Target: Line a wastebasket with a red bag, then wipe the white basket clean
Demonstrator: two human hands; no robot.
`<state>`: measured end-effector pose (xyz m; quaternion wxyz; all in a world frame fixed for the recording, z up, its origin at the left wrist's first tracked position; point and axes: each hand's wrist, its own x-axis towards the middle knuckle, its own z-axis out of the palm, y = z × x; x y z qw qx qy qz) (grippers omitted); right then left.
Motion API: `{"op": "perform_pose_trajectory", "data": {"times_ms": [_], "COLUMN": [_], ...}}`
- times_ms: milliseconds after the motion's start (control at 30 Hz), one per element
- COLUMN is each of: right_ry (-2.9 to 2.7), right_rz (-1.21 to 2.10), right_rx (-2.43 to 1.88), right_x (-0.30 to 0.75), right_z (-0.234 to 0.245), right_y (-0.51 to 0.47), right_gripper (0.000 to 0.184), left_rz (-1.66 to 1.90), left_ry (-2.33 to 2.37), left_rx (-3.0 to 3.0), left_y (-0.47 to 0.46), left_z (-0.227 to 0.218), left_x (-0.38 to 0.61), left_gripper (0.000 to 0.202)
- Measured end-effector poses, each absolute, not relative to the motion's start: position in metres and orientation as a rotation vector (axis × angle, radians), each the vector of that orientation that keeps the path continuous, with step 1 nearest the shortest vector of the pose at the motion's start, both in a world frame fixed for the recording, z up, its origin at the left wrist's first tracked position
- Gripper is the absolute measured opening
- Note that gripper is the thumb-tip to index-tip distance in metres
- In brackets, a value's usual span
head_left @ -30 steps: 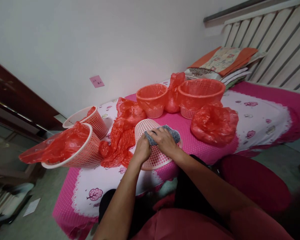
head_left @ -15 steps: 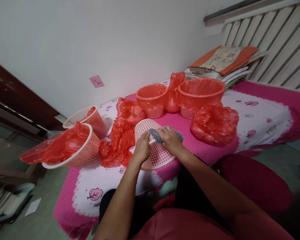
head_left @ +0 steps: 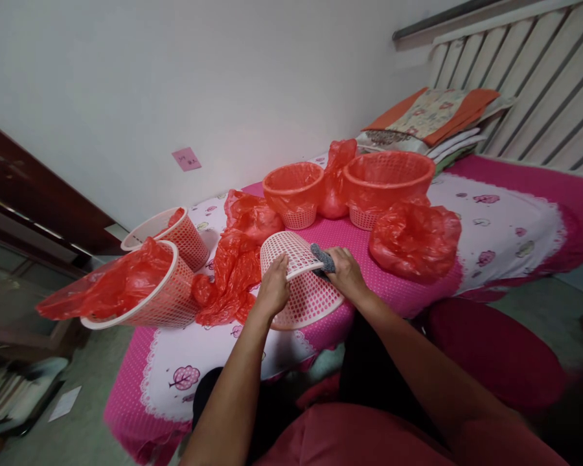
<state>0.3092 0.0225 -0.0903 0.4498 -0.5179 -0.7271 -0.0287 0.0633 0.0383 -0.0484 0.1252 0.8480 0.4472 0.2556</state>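
Observation:
An upside-down white lattice basket lies on the pink bedspread in front of me. My left hand grips its left side, fingers curled over the wall. My right hand is closed on a grey cloth and presses it against the basket's right side near its base.
Two lattice baskets with red plastic bags lie tipped at the left. Loose red bags lie beside them. Two lined baskets stand behind, a bundled red bag to the right. Folded bedding sits by the headboard. A red stool stands at lower right.
My right hand has slid the grey cloth from the top of the basket's base over to its right side. The left hand has shifted slightly along the left wall.

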Motion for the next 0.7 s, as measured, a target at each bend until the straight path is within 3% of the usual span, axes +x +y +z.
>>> {"op": "perform_pose_trajectory", "data": {"times_ms": [400,700], "right_ry": [-1.592,-1.308], "right_rz": [0.020,0.294], "right_rx": [-1.297,-1.365], "right_x": [0.318,0.321], "right_z": [-0.121,-0.156], "right_y": [0.025,0.027], "right_gripper": [0.018,0.025], "left_rz": [0.723,0.755], "left_ry": [1.369,1.343], "left_rx": [2.431,2.433], "left_y": [0.033,0.035], "left_z": [-0.040,-0.041], "left_x": [0.066,0.062], "left_gripper": [0.084,0.083]}}
